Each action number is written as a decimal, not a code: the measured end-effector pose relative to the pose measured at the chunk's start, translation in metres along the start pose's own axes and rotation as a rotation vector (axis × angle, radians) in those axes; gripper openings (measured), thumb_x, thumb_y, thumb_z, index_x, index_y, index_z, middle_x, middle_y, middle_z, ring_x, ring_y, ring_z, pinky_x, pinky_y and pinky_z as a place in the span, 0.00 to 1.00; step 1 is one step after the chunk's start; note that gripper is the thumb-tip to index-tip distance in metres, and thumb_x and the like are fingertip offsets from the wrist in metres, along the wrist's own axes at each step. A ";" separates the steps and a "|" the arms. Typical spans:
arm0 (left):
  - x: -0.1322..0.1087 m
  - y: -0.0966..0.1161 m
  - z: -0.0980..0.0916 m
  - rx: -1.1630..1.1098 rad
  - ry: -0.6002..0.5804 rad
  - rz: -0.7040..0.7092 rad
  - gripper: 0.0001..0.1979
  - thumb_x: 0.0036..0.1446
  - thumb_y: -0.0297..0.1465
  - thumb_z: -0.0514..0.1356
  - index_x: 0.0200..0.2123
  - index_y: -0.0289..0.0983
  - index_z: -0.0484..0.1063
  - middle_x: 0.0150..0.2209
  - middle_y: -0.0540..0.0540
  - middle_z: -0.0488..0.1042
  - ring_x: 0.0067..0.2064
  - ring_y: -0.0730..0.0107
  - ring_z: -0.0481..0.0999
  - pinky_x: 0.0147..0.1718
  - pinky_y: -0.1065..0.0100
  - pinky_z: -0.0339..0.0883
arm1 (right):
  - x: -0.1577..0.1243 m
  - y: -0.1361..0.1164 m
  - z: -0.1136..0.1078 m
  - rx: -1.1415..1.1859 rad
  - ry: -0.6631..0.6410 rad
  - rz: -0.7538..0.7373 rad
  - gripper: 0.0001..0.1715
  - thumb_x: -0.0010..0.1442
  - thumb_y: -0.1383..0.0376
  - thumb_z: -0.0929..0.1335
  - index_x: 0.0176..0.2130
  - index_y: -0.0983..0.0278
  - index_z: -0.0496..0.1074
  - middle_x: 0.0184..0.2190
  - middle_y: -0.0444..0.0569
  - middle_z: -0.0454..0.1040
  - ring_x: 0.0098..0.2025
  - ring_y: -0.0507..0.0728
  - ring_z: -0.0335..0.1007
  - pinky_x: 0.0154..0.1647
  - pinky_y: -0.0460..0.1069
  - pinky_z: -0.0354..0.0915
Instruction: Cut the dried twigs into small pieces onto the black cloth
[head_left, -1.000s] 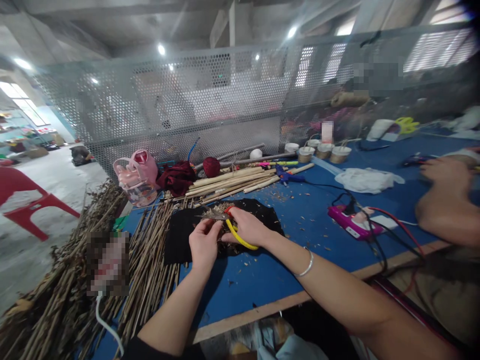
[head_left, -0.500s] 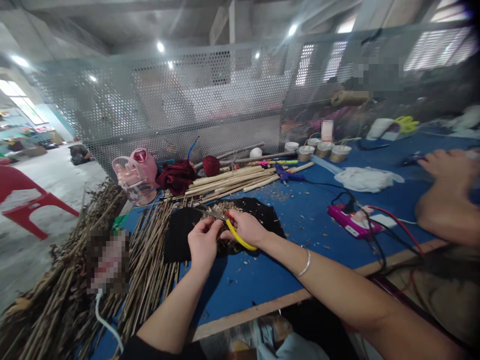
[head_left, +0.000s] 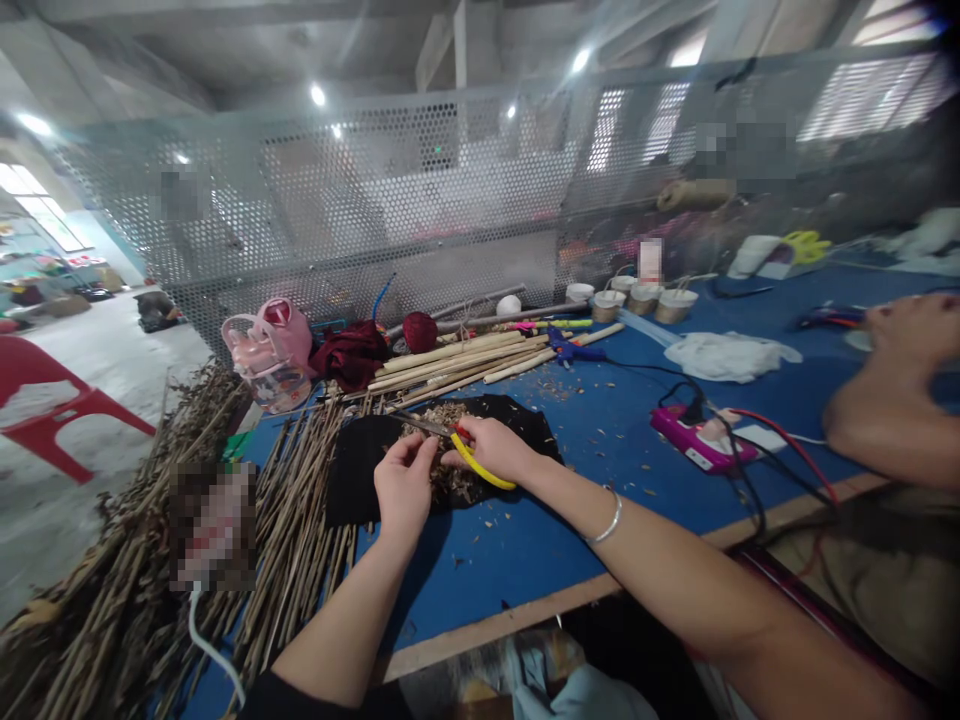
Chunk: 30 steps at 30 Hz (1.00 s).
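Observation:
My right hand (head_left: 491,452) is closed on a pair of scissors (head_left: 481,468) with yellow handles. The dark blades point left, above my left fingertips. Beside it, my left hand (head_left: 403,487) is pinched, thumb against fingers; whatever it holds is too small to make out. Both hands are over a black cloth (head_left: 354,478), on which a heap of dry plant clippings (head_left: 444,418) lies. To the left of the cloth rests a bundle of thin dry stems (head_left: 289,515).
Pale sticks (head_left: 457,358), a blue glue gun (head_left: 571,347) and a dark red yarn ball (head_left: 421,331) lie behind the cloth. A pink bottle (head_left: 274,350) stands left. Toward the right are a magenta power strip (head_left: 701,440), white cloth (head_left: 731,357) and another person's hand (head_left: 911,335).
My hands and the scissors stay nearly in place, and the view shifts slightly. At the right, the other person's hand has moved a little to the right.

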<state>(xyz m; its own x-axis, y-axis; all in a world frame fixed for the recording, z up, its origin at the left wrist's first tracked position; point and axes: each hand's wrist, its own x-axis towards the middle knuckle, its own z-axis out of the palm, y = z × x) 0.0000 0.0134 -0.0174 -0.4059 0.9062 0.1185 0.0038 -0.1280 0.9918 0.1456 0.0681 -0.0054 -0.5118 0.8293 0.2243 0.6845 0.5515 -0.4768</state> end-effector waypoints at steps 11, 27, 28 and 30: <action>-0.001 0.009 0.002 -0.289 -0.090 -0.035 0.15 0.47 0.38 0.62 0.35 0.34 0.74 0.42 0.44 0.74 0.38 0.71 0.72 0.36 0.73 0.63 | 0.004 0.003 -0.002 0.002 0.072 0.089 0.25 0.47 0.44 0.66 0.31 0.62 0.64 0.23 0.42 0.67 0.23 0.50 0.59 0.23 0.44 0.48; -0.003 0.020 0.001 -0.592 -0.205 -0.230 0.13 0.47 0.36 0.63 0.37 0.38 0.71 0.43 0.46 0.73 0.43 0.68 0.73 0.39 0.67 0.67 | 0.004 -0.001 0.002 0.060 0.143 0.219 0.26 0.47 0.47 0.68 0.39 0.61 0.64 0.30 0.46 0.72 0.33 0.55 0.70 0.29 0.45 0.56; -0.002 0.019 0.001 -0.565 -0.158 -0.251 0.14 0.47 0.37 0.63 0.38 0.38 0.71 0.40 0.46 0.74 0.40 0.69 0.74 0.37 0.68 0.68 | 0.003 -0.001 0.001 0.082 0.124 0.188 0.27 0.46 0.48 0.69 0.40 0.61 0.63 0.31 0.46 0.72 0.34 0.55 0.70 0.30 0.45 0.57; 0.001 0.016 0.002 -0.524 -0.097 -0.271 0.17 0.46 0.38 0.64 0.39 0.38 0.71 0.33 0.48 0.74 0.34 0.73 0.75 0.33 0.71 0.68 | 0.001 -0.001 -0.001 0.126 0.096 0.098 0.30 0.45 0.48 0.70 0.42 0.61 0.62 0.35 0.47 0.72 0.37 0.55 0.70 0.33 0.46 0.59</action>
<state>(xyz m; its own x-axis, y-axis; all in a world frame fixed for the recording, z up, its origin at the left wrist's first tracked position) 0.0015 0.0127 -0.0010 -0.2443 0.9638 -0.1072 -0.5495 -0.0464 0.8342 0.1447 0.0679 -0.0041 -0.3897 0.8868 0.2484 0.6552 0.4565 -0.6019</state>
